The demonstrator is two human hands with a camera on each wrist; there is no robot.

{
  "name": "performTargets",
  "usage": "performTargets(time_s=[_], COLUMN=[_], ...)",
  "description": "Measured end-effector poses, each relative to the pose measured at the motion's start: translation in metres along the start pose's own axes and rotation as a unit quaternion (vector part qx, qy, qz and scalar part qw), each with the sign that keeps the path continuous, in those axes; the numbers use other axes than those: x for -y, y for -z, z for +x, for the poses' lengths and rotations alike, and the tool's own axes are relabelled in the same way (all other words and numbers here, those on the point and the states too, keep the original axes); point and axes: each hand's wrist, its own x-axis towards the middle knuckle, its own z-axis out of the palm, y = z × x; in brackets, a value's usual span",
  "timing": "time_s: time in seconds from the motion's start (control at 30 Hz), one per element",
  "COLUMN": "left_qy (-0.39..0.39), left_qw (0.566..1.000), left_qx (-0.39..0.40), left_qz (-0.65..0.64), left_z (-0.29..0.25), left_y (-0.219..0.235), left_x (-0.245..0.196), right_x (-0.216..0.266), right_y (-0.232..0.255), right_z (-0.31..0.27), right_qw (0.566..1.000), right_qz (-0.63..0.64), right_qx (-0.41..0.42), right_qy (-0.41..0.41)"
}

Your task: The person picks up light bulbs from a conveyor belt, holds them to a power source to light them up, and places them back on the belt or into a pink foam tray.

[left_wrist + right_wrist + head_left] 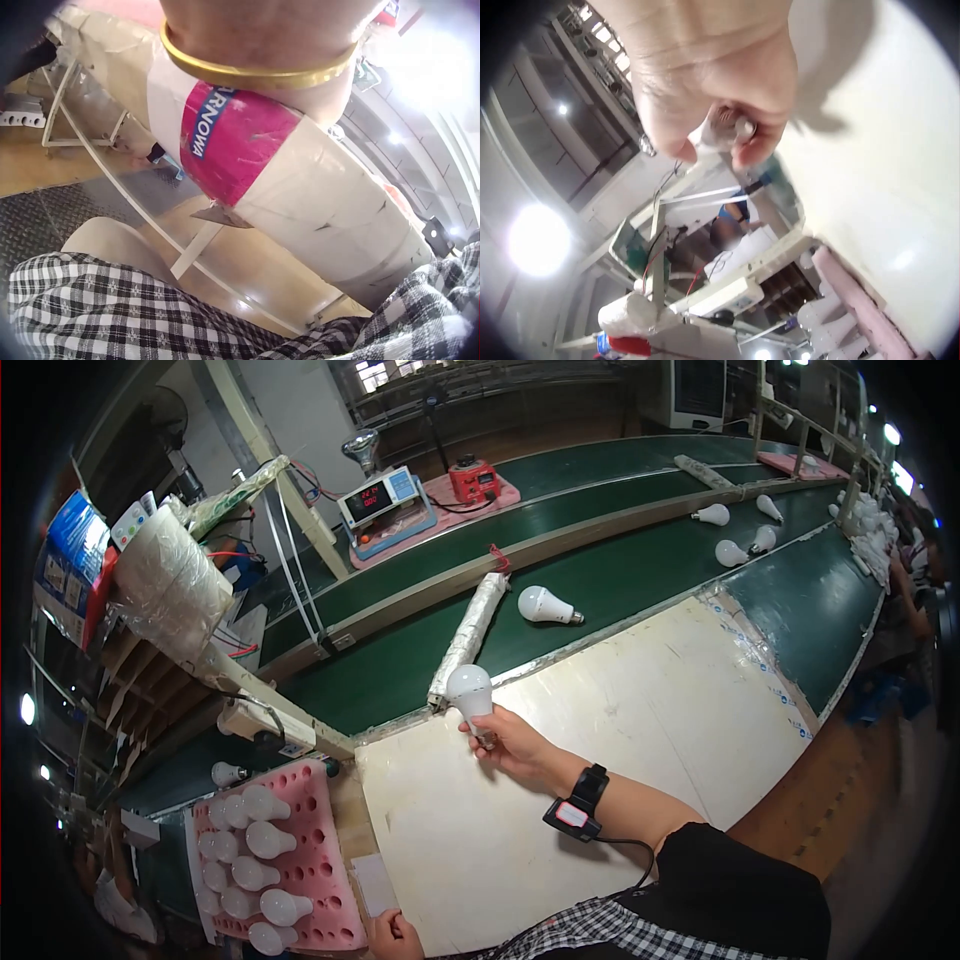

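Note:
My right hand (pixel 515 743) grips a white light bulb (pixel 469 690) low down near its metal screw base, with the globe tilted up and away from me. Over the white board (pixel 620 710), hand and bulb overlap its far edge in the head view. In the right wrist view the bulb's metal base (pixel 742 129) shows between thumb and fingers. My left hand (pixel 395 937) rests at the near left edge of the board, fingers loosely curled with nothing seen in them. Beside it is a pink foam tray (pixel 325 860) with several white bulbs (pixel 268 840).
Beyond the board, on the green belt, are a wrapped bar (pixel 470 630) and another bulb (pixel 545 605). Several bulbs (pixel 730 553) lie farther right. A meter with a red display (pixel 375 498) and a red device (pixel 473 480) stand behind. A post with a socket strip (pixel 275 725) rises at left.

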Motion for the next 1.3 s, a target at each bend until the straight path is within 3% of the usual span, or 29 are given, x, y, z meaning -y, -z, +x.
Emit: performTargets(time_s=[0.1,0.2,0.23,0.27,0.3,0.33,0.37,0.43,0.47,0.5,0.53,0.6,0.63,0.67,0.7,0.77,0.87,0.93,1.07,1.3], left_qy=[-0.001,0.015,0.013,0.012,0.011,0.013,0.016,0.012,0.005,0.008,0.003,0.003,-0.001,-0.003,0.017,-0.059,-0.014,-0.04,-0.042,-0.041], left_qw=[1.0,1.0,1.0,1.0,1.0,1.0,1.0,1.0,1.0,1.0,1.0,1.0,1.0,1.0,1.0,0.997,0.999,0.999,0.998,0.998], left_qx=[-0.003,-0.004,-0.001,0.002,-0.001,0.002,0.006,0.001,-0.004,-0.004,0.002,0.01,0.009,0.008,0.005,-0.043,-0.025,-0.027,-0.037,-0.046], left_qz=[0.006,0.008,0.009,0.01,0.01,0.01,0.011,0.006,0.002,0.002,0.01,0.019,0.018,0.018,0.022,-0.023,-0.036,-0.023,-0.028,-0.017], left_z=[0.0,0.0,0.0,0.0,0.001,0.001,0.001,0.001,0.0,-0.001,-0.001,-0.002,-0.002,-0.002,-0.006,0.005,0.0,0.002,0.003,0.005], left_y=[0.002,0.003,0.004,0.004,0.005,0.005,0.004,0.004,0.004,0.004,0.004,0.004,0.003,0.001,0.002,-0.001,-0.009,-0.004,-0.007,-0.006], left_x=[0.001,-0.002,-0.003,-0.003,-0.004,-0.004,-0.004,-0.003,-0.003,-0.001,0.0,0.004,0.005,0.005,0.005,0.007,0.022,0.018,0.016,0.009], right_x=[0.024,0.044,0.059,0.062,0.069,0.08,0.096,0.119,0.12,0.127,0.132,0.131,0.129,0.126,0.114,0.095,0.072,0.046,0.034,0.036], right_y=[-0.024,-0.02,-0.017,-0.001,0.02,0.038,0.052,0.073,0.093,0.096,0.112,0.119,0.113,0.093,0.077,0.049,0.039,0.047,0.035,0.043], right_z=[0.035,0.089,0.096,0.109,0.121,0.127,0.125,0.101,0.101,0.091,0.094,0.087,0.077,0.056,0.042,0.007,-0.041,-0.057,-0.068,-0.059], right_qw=[0.998,0.985,0.942,0.865,0.719,0.632,0.537,0.441,0.455,0.525,0.546,0.5,0.5,0.68,0.827,0.944,0.985,0.992,0.996,0.994], right_qz=[-0.05,-0.157,-0.318,-0.449,-0.596,-0.641,-0.692,-0.738,-0.745,-0.735,-0.76,-0.812,-0.814,-0.682,-0.519,-0.279,-0.17,-0.121,-0.07,-0.103], right_qx=[-0.039,0.006,-0.007,-0.055,-0.118,-0.185,-0.256,-0.328,-0.362,-0.362,-0.331,-0.261,-0.255,-0.225,-0.174,-0.136,-0.042,-0.023,-0.054,-0.027], right_qy=[-0.002,0.066,0.108,0.217,0.338,0.393,0.409,0.391,0.327,0.229,0.116,0.151,0.15,0.149,0.131,0.114,0.004,-0.016,0.006,0.007])
